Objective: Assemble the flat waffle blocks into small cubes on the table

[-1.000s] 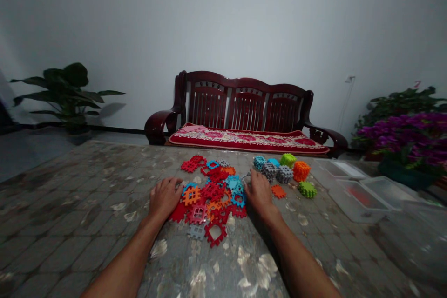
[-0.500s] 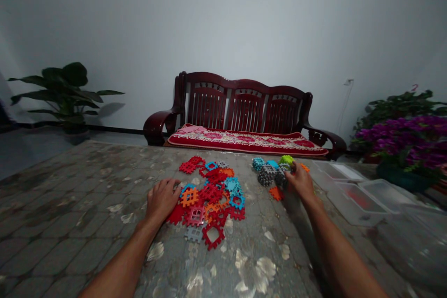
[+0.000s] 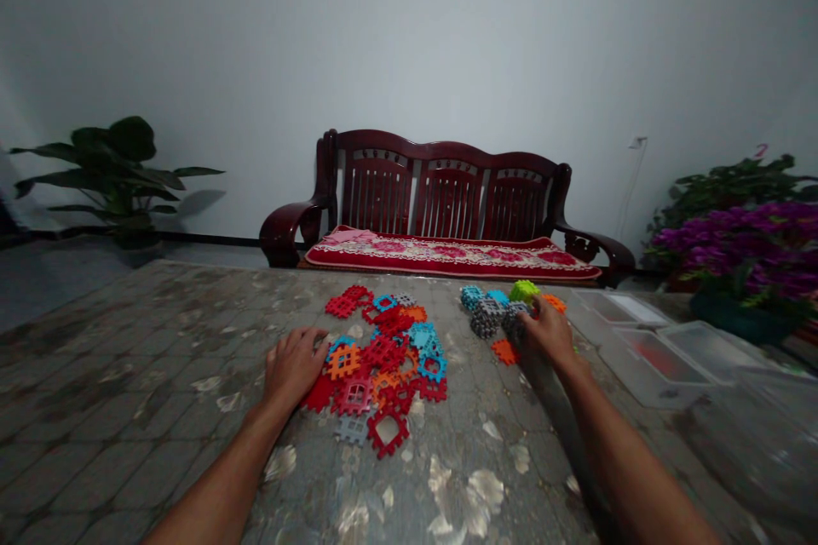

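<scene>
- The flat lattice pieces of notched plastic (image 3: 377, 366) lie in a loose, overlapping heap at the middle of the counter (image 3: 141, 358); red predominates, with blue, orange and grey pieces among them.
- These pieces are judged to be light and stiff, with slightly slippery surfaces. They are probably best taken by an outer edge or through an open lattice window, and overlapping pieces may be dragged along when one is lifted.
- The assembled cubes are grouped to the right of the heap: a grey cube (image 3: 486, 322), a teal cube (image 3: 471, 298) and a green cube (image 3: 524, 290). They are likely to be hollow and light, and are best held across opposite faces.
- The left hand (image 3: 294, 368) is laid palm down at the near-left edge of the heap, its fingers loosely extended. Nothing is seen to be held by it.
- The right hand (image 3: 542, 334) is placed over the cube group, with its fingers curved down at the cubes. Whether a cube is gripped cannot be told.
- A loose orange piece (image 3: 504, 351) lies just below the right hand.
- Clear plastic bins (image 3: 652, 366) stand to the right of the cubes and may obstruct movement on that side.
- A dark wooden sofa (image 3: 447, 187) stands beyond the counter.
</scene>
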`<state>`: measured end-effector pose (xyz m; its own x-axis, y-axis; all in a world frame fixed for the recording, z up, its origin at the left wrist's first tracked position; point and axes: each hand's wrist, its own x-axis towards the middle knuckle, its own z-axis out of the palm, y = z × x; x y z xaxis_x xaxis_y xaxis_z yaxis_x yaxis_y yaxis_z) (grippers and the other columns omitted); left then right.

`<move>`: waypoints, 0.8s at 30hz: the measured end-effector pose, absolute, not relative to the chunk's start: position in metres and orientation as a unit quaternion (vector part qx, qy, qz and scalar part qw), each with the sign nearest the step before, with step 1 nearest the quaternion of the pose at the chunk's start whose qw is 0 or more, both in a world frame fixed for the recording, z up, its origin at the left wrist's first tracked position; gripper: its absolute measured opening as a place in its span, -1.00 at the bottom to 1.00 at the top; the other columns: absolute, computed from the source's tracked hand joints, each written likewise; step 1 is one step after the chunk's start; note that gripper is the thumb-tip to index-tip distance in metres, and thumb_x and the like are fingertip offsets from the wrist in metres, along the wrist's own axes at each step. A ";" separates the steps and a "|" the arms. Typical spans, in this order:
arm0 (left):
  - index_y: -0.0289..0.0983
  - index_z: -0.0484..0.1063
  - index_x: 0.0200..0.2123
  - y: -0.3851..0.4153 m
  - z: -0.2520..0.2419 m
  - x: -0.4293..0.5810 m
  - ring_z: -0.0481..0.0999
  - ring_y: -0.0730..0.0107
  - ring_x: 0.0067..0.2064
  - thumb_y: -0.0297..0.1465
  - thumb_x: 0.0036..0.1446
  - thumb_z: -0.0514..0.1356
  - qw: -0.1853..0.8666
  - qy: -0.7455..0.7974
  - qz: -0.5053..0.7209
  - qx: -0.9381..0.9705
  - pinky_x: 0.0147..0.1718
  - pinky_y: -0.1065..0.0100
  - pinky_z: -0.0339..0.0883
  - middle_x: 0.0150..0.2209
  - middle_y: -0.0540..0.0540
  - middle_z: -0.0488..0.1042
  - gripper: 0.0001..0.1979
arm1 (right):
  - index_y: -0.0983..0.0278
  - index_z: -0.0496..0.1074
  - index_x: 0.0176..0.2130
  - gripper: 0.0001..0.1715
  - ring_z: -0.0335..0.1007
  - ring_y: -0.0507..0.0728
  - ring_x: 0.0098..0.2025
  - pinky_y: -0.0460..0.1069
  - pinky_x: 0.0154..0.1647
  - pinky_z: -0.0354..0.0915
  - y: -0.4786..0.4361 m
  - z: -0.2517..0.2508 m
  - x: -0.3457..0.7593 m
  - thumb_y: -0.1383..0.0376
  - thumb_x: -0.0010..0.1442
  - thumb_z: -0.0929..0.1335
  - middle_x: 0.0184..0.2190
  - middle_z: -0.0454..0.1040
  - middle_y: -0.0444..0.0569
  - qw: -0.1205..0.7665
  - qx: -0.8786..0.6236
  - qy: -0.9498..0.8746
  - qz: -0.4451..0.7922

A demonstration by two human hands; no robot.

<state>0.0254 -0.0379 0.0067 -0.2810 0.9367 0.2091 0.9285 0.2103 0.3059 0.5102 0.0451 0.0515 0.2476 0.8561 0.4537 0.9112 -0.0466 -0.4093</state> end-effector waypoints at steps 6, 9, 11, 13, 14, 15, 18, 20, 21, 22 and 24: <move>-0.16 0.56 0.09 -0.038 0.008 0.025 0.46 0.01 0.23 -0.25 0.38 -0.02 0.019 0.778 0.188 0.599 0.25 -0.03 0.28 0.20 -0.23 0.53 -0.58 | 0.28 0.59 0.01 -0.49 0.56 0.28 -0.04 0.15 0.07 0.40 0.017 0.045 0.497 0.19 0.22 0.22 -0.04 0.65 0.14 0.435 -0.678 -0.591 -0.045; -0.16 0.56 0.09 -0.039 0.010 0.027 0.47 0.02 0.23 -0.25 0.38 -0.02 0.022 0.779 0.189 0.598 0.25 -0.02 0.29 0.20 -0.22 0.53 -0.58 | 0.24 0.60 -0.14 -0.56 0.55 0.26 -0.17 0.13 -0.03 0.42 -0.002 0.033 0.478 0.17 0.21 0.23 -0.16 0.66 0.11 0.471 -0.636 -0.611 -0.018; -0.15 0.56 0.10 -0.040 0.013 0.028 0.47 0.04 0.23 -0.26 0.38 0.00 0.024 0.779 0.185 0.599 0.25 0.01 0.29 0.20 -0.21 0.53 -0.59 | 0.22 0.60 -0.21 -0.61 0.55 0.24 -0.20 0.10 -0.07 0.43 -0.014 0.025 0.461 0.17 0.20 0.23 -0.23 0.65 0.07 0.471 -0.586 -0.659 0.012; -0.14 0.55 0.11 -0.041 0.016 0.029 0.46 0.05 0.24 -0.25 0.38 0.01 0.028 0.780 0.180 0.599 0.26 0.03 0.28 0.21 -0.20 0.53 -0.60 | 0.20 0.60 -0.22 -0.64 0.56 0.24 -0.17 0.09 -0.06 0.43 -0.024 0.019 0.441 0.20 0.21 0.24 -0.24 0.64 0.04 0.447 -0.543 -0.710 0.047; -0.14 0.55 0.11 -0.042 0.017 0.030 0.45 0.05 0.25 -0.26 0.38 0.02 0.030 0.781 0.178 0.598 0.26 0.04 0.27 0.21 -0.20 0.53 -0.60 | 0.19 0.61 -0.20 -0.64 0.56 0.23 -0.15 0.08 -0.05 0.43 -0.028 0.018 0.430 0.21 0.22 0.25 -0.23 0.64 0.04 0.429 -0.529 -0.729 0.063; -0.15 0.55 0.11 -0.042 0.018 0.031 0.45 0.05 0.25 -0.26 0.38 0.02 0.031 0.782 0.178 0.597 0.26 0.04 0.27 0.21 -0.21 0.53 -0.60 | 0.18 0.61 -0.16 -0.65 0.56 0.23 -0.14 0.08 -0.03 0.43 -0.032 0.017 0.419 0.22 0.24 0.25 -0.20 0.64 0.03 0.411 -0.520 -0.745 0.078; -0.16 0.56 0.11 -0.043 0.019 0.032 0.46 0.05 0.25 -0.27 0.38 0.03 0.037 0.782 0.186 0.594 0.26 0.02 0.26 0.21 -0.22 0.53 -0.61 | 0.19 0.60 -0.07 -0.66 0.55 0.21 -0.08 0.07 0.03 0.41 -0.040 0.019 0.388 0.24 0.28 0.28 -0.11 0.63 0.03 0.360 -0.490 -0.787 0.109; -0.15 0.56 0.11 -0.044 0.020 0.032 0.45 0.05 0.25 -0.27 0.38 0.03 0.042 0.780 0.194 0.594 0.26 0.03 0.26 0.21 -0.21 0.53 -0.61 | 0.19 0.59 -0.05 -0.68 0.51 0.21 0.01 0.07 0.11 0.37 -0.043 0.020 0.371 0.28 0.29 0.30 -0.05 0.62 0.04 0.328 -0.461 -0.816 0.117; -0.15 0.56 0.11 -0.044 0.020 0.033 0.45 0.05 0.25 -0.27 0.38 0.04 0.044 0.779 0.198 0.593 0.27 0.03 0.26 0.21 -0.21 0.53 -0.62 | 0.20 0.59 -0.06 -0.70 0.49 0.21 0.05 0.08 0.15 0.34 -0.044 0.021 0.363 0.30 0.29 0.31 -0.03 0.62 0.03 0.313 -0.450 -0.828 0.119; -0.15 0.56 0.11 -0.044 0.019 0.033 0.44 0.05 0.26 -0.27 0.38 0.04 0.046 0.779 0.201 0.593 0.27 0.03 0.25 0.21 -0.20 0.53 -0.62 | 0.20 0.59 -0.07 -0.71 0.48 0.20 0.07 0.08 0.17 0.32 -0.045 0.021 0.355 0.32 0.30 0.32 -0.01 0.61 0.03 0.297 -0.443 -0.837 0.119; -0.15 0.56 0.11 -0.044 0.019 0.033 0.44 0.05 0.26 -0.28 0.38 0.04 0.046 0.779 0.203 0.592 0.28 0.03 0.24 0.21 -0.20 0.53 -0.62 | 0.20 0.60 -0.08 -0.74 0.45 0.20 0.08 0.07 0.17 0.29 -0.047 0.024 0.339 0.33 0.32 0.33 -0.01 0.61 0.02 0.269 -0.444 -0.847 0.116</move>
<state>0.0335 -0.0438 0.0191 -0.2949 0.9406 0.1680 0.9031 0.2170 0.3705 0.3392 -0.0468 0.0235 -0.4604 0.8150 0.3518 0.6899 0.5779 -0.4359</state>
